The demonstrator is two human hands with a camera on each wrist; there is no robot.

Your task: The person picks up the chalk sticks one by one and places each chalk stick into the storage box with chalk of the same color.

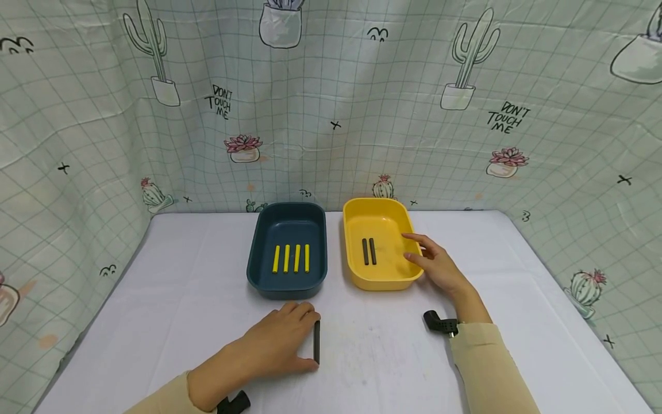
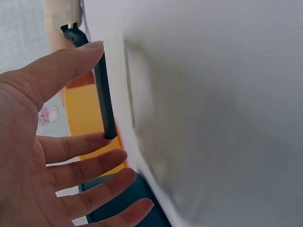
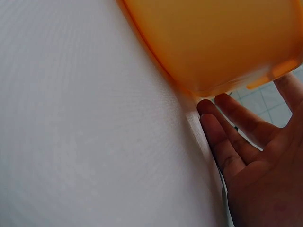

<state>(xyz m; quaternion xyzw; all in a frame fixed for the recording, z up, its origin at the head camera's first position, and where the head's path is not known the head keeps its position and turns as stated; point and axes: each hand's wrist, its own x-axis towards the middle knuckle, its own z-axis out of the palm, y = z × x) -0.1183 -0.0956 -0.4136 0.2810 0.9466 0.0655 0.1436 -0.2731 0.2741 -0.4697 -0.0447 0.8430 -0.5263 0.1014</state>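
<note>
My left hand [image 1: 276, 339] is above the table in front of the blue tray. It pinches a black stick [image 2: 105, 97] by its two ends, between thumb and index finger, while the other fingers spread apart. The stick's shadow falls on the cloth in the left wrist view. At the yellow tray [image 1: 385, 282], my right hand [image 1: 439, 267] reaches over the right rim, with two fingertips above the inside. Its other fingers [image 3: 227, 142] lie outside, close to the wall; contact is hard to tell. Two black sticks [image 1: 369, 252] lie side by side in the yellow tray.
A dark blue tray [image 1: 287, 290] stands left of the yellow one, holding several yellow sticks [image 1: 287, 259] in a row. White cloth [image 1: 372, 339] covers the table. Behind hangs a checked curtain [image 1: 310, 103] with cactus prints. Black camera mounts [image 1: 439, 322] sit at the wrists.
</note>
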